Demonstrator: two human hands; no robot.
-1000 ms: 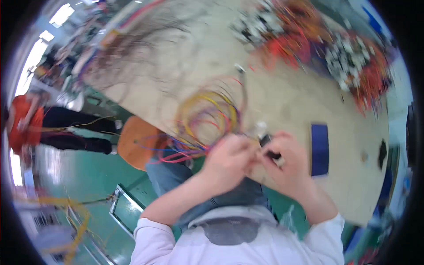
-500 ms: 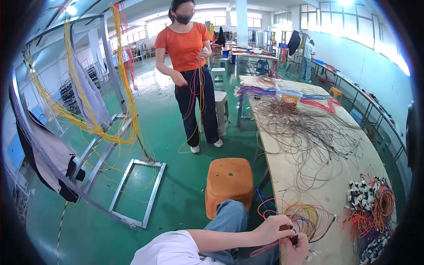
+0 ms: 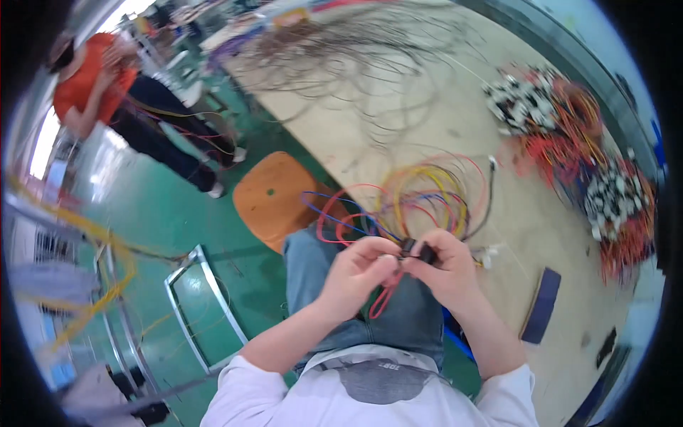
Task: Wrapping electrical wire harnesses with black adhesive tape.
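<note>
Close together over my lap, both hands work at small black connectors (image 3: 427,254) on the end of a wire harness. My left hand (image 3: 363,274) pinches the wires beside one connector, thumb against fingers. Around the other black piece my right hand (image 3: 448,269) is closed. A red wire loop (image 3: 383,302) hangs below the fingers. Just beyond them, a coil of yellow, red, blue and black wires (image 3: 427,199) lies on the table edge. A black-sleeved lead (image 3: 487,196) with a pale tip runs from the coil.
Loose dark wires (image 3: 356,57) spread over the wooden table (image 3: 469,142). Harness bundles with white connectors (image 3: 526,103) lie at the right, near a dark flat block (image 3: 541,306). An orange stool (image 3: 270,199) stands before my knee. Another person (image 3: 107,85) stands at the far left by metal frames (image 3: 206,306).
My view has swung down and right, so both forearms and my lap now show. Both hands stay together at the black connectors. The other person's hands have come together near the chest.
</note>
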